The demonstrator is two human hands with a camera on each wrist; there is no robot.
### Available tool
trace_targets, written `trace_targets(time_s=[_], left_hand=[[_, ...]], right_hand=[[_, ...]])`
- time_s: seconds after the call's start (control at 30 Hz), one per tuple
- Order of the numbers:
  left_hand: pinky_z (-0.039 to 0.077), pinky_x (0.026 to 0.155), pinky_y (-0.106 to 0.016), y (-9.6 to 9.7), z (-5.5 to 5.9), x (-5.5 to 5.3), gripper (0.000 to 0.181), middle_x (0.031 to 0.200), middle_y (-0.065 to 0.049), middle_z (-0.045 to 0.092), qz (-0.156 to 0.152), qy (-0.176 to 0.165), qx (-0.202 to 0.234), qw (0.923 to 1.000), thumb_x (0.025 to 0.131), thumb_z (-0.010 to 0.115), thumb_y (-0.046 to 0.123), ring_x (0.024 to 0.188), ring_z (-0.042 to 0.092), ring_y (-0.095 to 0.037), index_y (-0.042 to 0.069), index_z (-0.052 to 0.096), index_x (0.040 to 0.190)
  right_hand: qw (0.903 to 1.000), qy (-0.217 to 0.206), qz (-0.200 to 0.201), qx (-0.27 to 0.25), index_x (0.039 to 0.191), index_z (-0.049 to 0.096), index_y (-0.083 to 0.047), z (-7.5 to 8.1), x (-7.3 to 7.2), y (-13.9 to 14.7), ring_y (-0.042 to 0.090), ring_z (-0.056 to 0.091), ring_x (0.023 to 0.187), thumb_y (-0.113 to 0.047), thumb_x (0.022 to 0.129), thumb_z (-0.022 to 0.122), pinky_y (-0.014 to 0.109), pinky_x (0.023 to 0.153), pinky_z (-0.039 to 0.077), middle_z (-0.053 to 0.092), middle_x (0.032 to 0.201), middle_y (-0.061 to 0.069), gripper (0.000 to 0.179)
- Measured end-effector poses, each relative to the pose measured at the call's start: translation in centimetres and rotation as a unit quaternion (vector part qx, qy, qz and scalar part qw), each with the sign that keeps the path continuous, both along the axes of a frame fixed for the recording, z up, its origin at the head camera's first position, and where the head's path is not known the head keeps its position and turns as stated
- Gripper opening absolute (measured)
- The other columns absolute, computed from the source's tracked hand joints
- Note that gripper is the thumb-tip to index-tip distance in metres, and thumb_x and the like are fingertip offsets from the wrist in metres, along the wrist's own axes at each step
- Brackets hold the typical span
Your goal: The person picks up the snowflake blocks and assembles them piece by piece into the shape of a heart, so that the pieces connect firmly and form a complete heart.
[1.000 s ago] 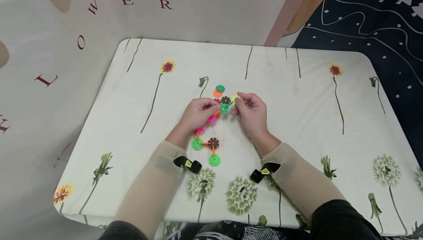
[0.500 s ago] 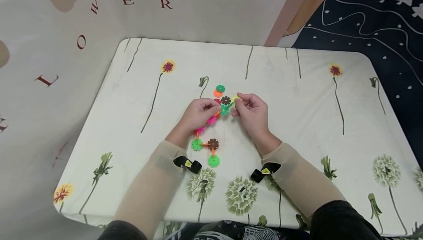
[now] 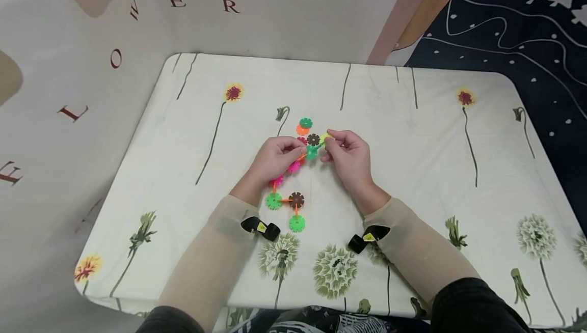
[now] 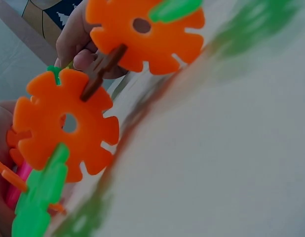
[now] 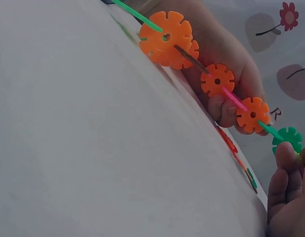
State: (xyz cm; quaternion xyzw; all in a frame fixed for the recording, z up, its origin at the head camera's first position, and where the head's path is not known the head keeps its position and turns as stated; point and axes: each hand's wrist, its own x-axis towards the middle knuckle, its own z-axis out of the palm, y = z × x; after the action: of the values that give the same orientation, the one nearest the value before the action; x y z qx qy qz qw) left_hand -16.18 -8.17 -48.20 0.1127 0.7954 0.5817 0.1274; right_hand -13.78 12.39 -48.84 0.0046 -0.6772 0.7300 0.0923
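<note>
A chain of notched plastic snowflake discs runs between my hands, with green, brown, pink and orange pieces slotted edge to edge. In the head view my left hand (image 3: 277, 157) pinches the chain near a pink disc (image 3: 293, 167). Its lower end hangs past a brown disc (image 3: 296, 200) to a light green disc (image 3: 297, 223). With thumb and fingertips my right hand (image 3: 352, 157) pinches a yellow disc (image 3: 326, 137) beside the chain's upper green disc (image 3: 311, 153). Orange discs (image 5: 253, 114) link the chain in the right wrist view. My fingertips partly hide the yellow disc.
Several loose discs lie just beyond my hands, among them a green disc (image 3: 305, 122), an orange disc (image 3: 302, 130) and a dark brown disc (image 3: 313, 139). They rest on a table (image 3: 412, 170) with a flower-printed cloth. A wall (image 3: 298, 22) stands behind it.
The yellow disc and my right fingertips have shifted very slightly toward the green disc. My left hand stays in place; the hanging end of the chain sways a little.
</note>
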Motion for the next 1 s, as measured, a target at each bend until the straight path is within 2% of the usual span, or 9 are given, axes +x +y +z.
trace_targets(time_s=[0.2, 0.37, 0.53, 0.67, 0.8, 1.0], left_hand=[[0.053, 0.082, -0.033, 0.37, 0.07, -0.12, 0.015, 0.094, -0.004, 0.075, 0.011, -0.004, 0.002, 0.9999, 0.105, 0.072, 0.020, 0.084, 0.062, -0.021, 0.007, 0.081, 0.106], [0.054, 0.085, -0.036, 0.48, 0.07, -0.19, 0.017, 0.097, -0.004, 0.076, 0.022, -0.007, 0.008, 0.9997, 0.105, 0.072, 0.021, 0.089, 0.064, -0.021, 0.007, 0.081, 0.109], [0.055, 0.088, -0.035, 0.38, -0.07, -0.14, 0.019, 0.100, -0.006, 0.076, 0.022, -0.013, 0.023, 0.9994, 0.105, 0.072, 0.021, 0.092, 0.065, -0.021, 0.006, 0.081, 0.112], [0.055, 0.088, -0.033, 0.33, -0.19, -0.12, 0.020, 0.102, -0.006, 0.076, 0.016, -0.018, 0.034, 0.9991, 0.106, 0.071, 0.022, 0.094, 0.066, -0.021, 0.005, 0.080, 0.114], [0.054, 0.092, -0.034, 0.35, -0.10, -0.09, 0.024, 0.111, -0.008, 0.075, 0.018, -0.033, 0.055, 0.9978, 0.107, 0.069, 0.026, 0.101, 0.066, -0.021, 0.006, 0.078, 0.119], [0.053, 0.102, -0.040, 0.44, 0.35, 0.05, 0.030, 0.122, -0.009, 0.070, 0.053, -0.052, 0.073, 0.9945, 0.112, 0.058, 0.029, 0.110, 0.066, -0.022, 0.009, 0.068, 0.133]], right_hand=[[0.9999, -0.002, -0.004, 0.013, 0.130, 0.067, 0.008, -0.03, -0.08, 0.10, 0.013, 0.066, 0.061, -0.006, 0.106, 0.065, 0.025, 0.065, 0.059, 0.063, 0.081, 0.009, 0.028], [0.9996, -0.019, 0.005, 0.022, 0.145, 0.056, 0.002, 0.29, 0.00, 0.18, 0.016, 0.067, 0.065, -0.010, 0.109, 0.059, 0.027, 0.069, 0.058, 0.062, 0.086, 0.007, 0.038], [0.9953, -0.055, 0.069, 0.040, 0.154, 0.044, -0.004, 0.56, 0.21, 0.22, 0.019, 0.072, 0.074, -0.007, 0.100, 0.068, 0.027, 0.072, 0.059, 0.069, 0.090, 0.010, 0.059], [0.9910, -0.056, 0.110, 0.052, 0.159, 0.040, -0.006, 0.50, 0.23, 0.29, 0.020, 0.074, 0.080, -0.004, 0.097, 0.074, 0.026, 0.072, 0.058, 0.076, 0.096, 0.013, 0.070], [0.9941, -0.050, 0.087, 0.040, 0.156, 0.043, -0.005, 0.46, 0.07, 0.27, 0.020, 0.075, 0.076, -0.004, 0.096, 0.073, 0.028, 0.073, 0.059, 0.077, 0.091, 0.014, 0.067], [0.9978, -0.052, 0.032, -0.024, 0.156, 0.041, -0.002, 0.49, -0.26, 0.34, 0.018, 0.073, 0.068, 0.001, 0.097, 0.070, 0.032, 0.075, 0.063, 0.076, 0.085, 0.009, 0.066]])
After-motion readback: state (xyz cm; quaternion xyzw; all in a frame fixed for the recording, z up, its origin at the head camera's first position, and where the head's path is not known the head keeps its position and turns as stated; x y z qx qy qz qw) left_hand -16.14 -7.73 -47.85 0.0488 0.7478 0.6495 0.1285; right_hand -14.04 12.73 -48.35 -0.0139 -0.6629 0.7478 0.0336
